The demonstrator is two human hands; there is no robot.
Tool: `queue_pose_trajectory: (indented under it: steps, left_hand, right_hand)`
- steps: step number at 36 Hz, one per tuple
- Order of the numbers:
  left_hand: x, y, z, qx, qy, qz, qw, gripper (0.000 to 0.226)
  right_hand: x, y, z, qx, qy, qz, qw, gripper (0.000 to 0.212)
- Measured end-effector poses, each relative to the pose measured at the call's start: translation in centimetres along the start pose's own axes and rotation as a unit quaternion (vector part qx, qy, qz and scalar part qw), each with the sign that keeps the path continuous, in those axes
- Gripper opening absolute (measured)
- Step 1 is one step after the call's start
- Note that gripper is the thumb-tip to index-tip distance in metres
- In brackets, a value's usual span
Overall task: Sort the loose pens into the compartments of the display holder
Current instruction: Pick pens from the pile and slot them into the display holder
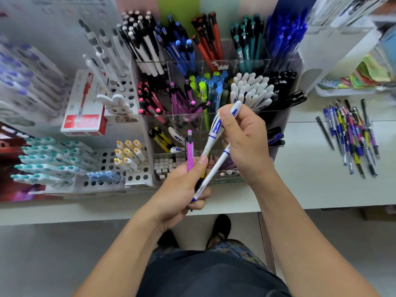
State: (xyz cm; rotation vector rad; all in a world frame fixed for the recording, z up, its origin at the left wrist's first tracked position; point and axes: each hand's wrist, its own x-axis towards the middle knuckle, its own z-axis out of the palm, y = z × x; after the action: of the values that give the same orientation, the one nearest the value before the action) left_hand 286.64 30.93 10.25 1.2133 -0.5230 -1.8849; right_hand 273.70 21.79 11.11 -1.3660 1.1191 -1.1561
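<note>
Left hand [184, 185] grips pen bunch; my right hand [242, 142] pinches white pen [216, 127], tip aimed up-right toward white-pen compartment [250, 91] just beyond.

I stand at a long white bench [321, 146] whose front edge runs across my view. Below it lies a pale grey floor [53, 254], smooth and evenly lit. Behind the bench, the wall [220, 9] shows upright bands of pink, green, pale mint and dark blue. The light is soft and bright, with only faint shadows under the bench edge.
</note>
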Motion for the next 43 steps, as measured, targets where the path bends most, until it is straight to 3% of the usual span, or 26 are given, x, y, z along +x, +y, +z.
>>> queue_pose_trajectory:
  steps: [2,5,8,12,17,22,25,27,32,35,39,43]
  left_hand:
    - [0.0,-0.3,-0.2,-0.012,0.011,0.002,1.000,0.071]
    - [-0.2,-0.3,-0.4,-0.033,0.031,0.017,0.999,0.060]
    - [-0.5,-0.2,-0.4,-0.021,0.078,0.043,0.996,0.031]
    - [-0.3,-0.5,0.0,-0.039,0.175,0.086,0.980,0.031]
    - [-0.1,-1.4,0.1,-0.036,0.303,0.095,0.948,0.034]
    - [0.4,-1.9,-0.9,-0.031,0.346,0.101,0.933,0.013]
    - [0.7,-1.7,-1.0,-0.028,0.352,0.120,0.928,0.005]
    - [1.0,-1.4,-0.8,-0.018,0.355,0.131,0.925,0.011]
    - [1.7,-0.8,-1.6,0.018,0.357,0.155,0.921,0.014]
    - [1.7,-0.3,-2.2,0.053,0.309,0.152,0.937,0.019]
    - [1.2,-0.2,-2.8,0.034,0.246,0.131,0.960,0.028]
    - [0.4,-0.7,-4.1,-0.008,0.213,0.121,0.969,0.027]
  right_hand:
    - [-0.1,0.2,0.4,-0.002,0.005,-0.002,1.000,0.017]
    - [-0.1,0.2,1.0,-0.006,0.018,-0.021,1.000,0.006]
    - [-0.1,-0.3,1.5,-0.043,0.031,-0.055,0.997,0.027]
    - [-0.6,-0.9,2.7,-0.065,0.073,-0.090,0.991,0.012]
    - [-2.3,-0.7,4.2,-0.051,0.128,-0.059,0.989,0.017]
    - [-3.2,-0.4,4.0,-0.021,0.121,-0.015,0.992,0.023]
    - [-3.1,-0.3,4.3,0.064,0.130,0.038,0.989,0.023]
    - [-2.9,-0.1,4.4,0.109,0.125,0.089,0.982,0.021]
    - [-2.9,-0.8,3.8,0.092,-0.032,0.164,0.982,0.020]
    - [-2.7,-1.8,2.8,0.084,-0.032,0.098,0.991,0.022]
    - [-1.3,-2.6,1.3,0.082,0.038,0.010,0.996,0.022]
    - [0.1,-1.3,1.3,-0.011,0.093,-0.058,0.994,0.019]
